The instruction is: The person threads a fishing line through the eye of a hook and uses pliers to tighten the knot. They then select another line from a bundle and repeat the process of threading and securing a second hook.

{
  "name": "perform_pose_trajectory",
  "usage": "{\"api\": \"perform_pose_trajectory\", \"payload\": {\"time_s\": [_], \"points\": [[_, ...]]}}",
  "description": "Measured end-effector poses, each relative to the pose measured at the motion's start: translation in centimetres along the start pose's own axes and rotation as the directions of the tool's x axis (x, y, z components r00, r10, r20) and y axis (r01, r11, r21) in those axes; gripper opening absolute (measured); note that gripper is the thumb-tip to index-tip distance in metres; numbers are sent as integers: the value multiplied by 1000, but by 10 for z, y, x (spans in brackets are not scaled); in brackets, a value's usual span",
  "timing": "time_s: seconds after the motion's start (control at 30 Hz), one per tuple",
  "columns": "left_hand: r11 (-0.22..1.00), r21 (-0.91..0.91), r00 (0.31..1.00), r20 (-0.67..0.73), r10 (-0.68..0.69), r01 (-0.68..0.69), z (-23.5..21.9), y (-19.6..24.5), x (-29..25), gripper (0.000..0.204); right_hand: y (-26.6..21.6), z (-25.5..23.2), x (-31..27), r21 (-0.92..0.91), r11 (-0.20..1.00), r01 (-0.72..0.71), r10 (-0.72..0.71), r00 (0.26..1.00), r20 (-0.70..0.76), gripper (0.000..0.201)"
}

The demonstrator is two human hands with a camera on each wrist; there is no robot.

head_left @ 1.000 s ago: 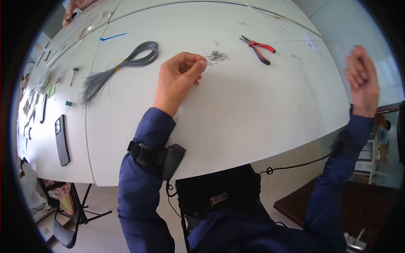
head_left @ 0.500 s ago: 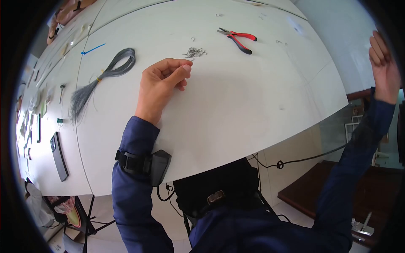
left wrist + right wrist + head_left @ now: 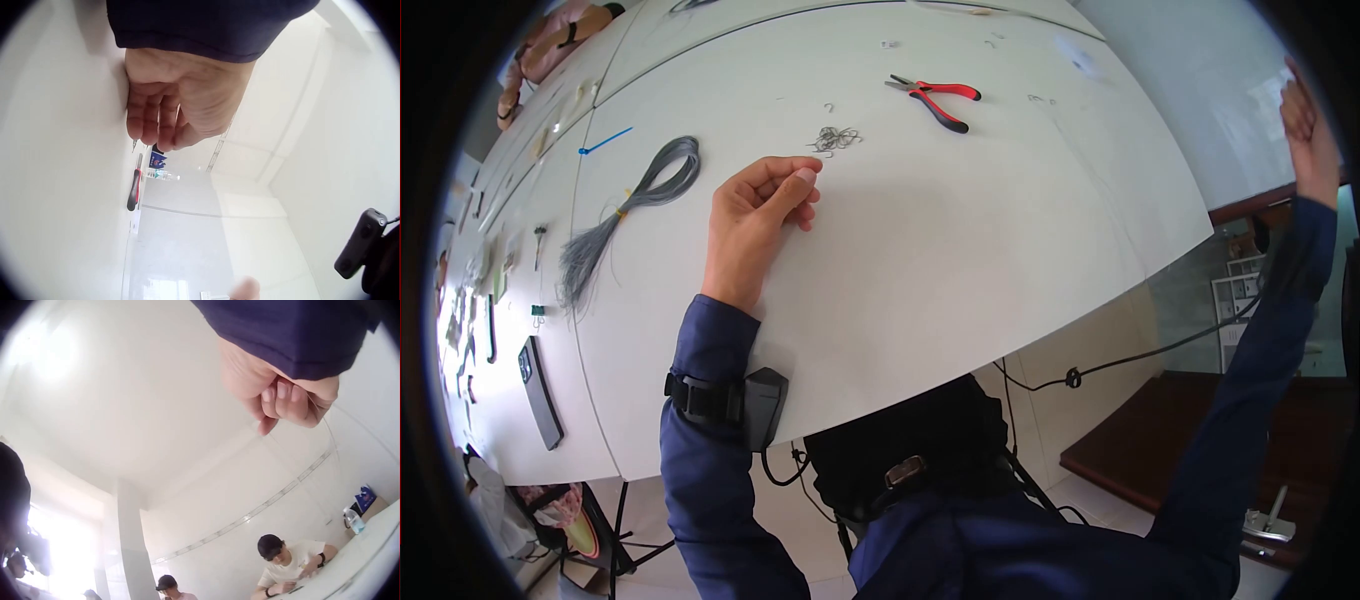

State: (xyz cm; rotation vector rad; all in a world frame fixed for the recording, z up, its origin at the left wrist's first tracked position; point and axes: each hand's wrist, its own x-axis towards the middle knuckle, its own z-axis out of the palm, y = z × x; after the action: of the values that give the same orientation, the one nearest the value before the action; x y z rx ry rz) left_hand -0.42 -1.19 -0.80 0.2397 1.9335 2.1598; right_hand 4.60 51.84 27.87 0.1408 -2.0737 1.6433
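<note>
My left hand (image 3: 755,225) is low over the white table (image 3: 960,260), thumb and index finger pinched together beside a small pile of fish hooks (image 3: 836,140). What sits in that pinch is hidden by the fingertips, though a thin line runs toward it in the earliest head view. Far out to the right, my right hand (image 3: 1312,135) is raised beyond the table edge with curled fingers. A thin clear line (image 3: 329,428) trails from this hand in the right wrist view. Red-and-black pliers (image 3: 945,95) lie beyond the hooks.
A tied bundle of grey strands (image 3: 675,165) lies left of my left hand, near a blue cable tie (image 3: 607,140). A phone (image 3: 540,390) rests near the left front. Several loose hooks (image 3: 1040,99) lie far right. Another person (image 3: 560,40) sits across the table.
My right hand has moved farther right and up, away from the left. The left hand keeps its pinch near the hooks while the head view shifts.
</note>
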Motion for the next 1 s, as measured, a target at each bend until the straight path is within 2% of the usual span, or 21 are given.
{"api": "perform_pose_trajectory", "payload": {"time_s": [0.03,0.07,0.13,0.2,0.3,0.4,0.43,0.53,0.57,0.67,0.83,0.87,0.97,1.0], "points": [[1000,0,1000,3,2,-2,0,0,0,23,10,1,-13,-50,998,-50,45,995,-87,36],[1000,-4,1000,8,3,-3,0,-1,0,22,15,21,-41,-100,985,-142,114,964,-240,36],[1000,-3,1000,15,7,-7,0,-2,0,22,28,25,-76,-218,910,-352,281,912,-299,29],[1000,6,1000,21,11,-11,0,-4,0,22,45,16,-107,-339,826,-450,362,885,-292,29],[1000,21,1000,16,14,-14,0,-3,0,22,64,6,-147,-387,763,-518,469,855,-220,28],[999,32,1000,21,19,-19,-1,-4,1,22,72,20,-177,-431,684,-589,555,803,-216,26],[999,32,1000,23,20,-21,-1,-4,1,22,69,28,-182,-488,617,-617,599,771,-218,29],[999,22,999,33,22,-23,-1,-4,0,23,86,31,-204,-634,556,-538,621,776,-114,34],[1000,17,999,38,21,-22,-2,-4,0,23,91,32,-208,-746,458,-483,622,774,-119,38],[999,22,999,42,27,-28,-3,-4,-1,24,100,35,-224,-956,247,-159,441,897,-36,38],[992,47,992,59,111,-114,-5,-15,0,27,96,25,-230,-970,233,-68,297,955,5,34],[988,29,987,52,149,-151,-5,-19,1,21,96,27,-228,-967,248,-55,276,961,16,33],[991,34,991,2,133,-133,-2,-18,-5,20,92,59,-224,-928,357,-108,233,972,-23,28],[990,47,991,-9,130,-130,-1,-16,-8,20,96,69,-223,-909,413,-58,212,977,34,27]]}}
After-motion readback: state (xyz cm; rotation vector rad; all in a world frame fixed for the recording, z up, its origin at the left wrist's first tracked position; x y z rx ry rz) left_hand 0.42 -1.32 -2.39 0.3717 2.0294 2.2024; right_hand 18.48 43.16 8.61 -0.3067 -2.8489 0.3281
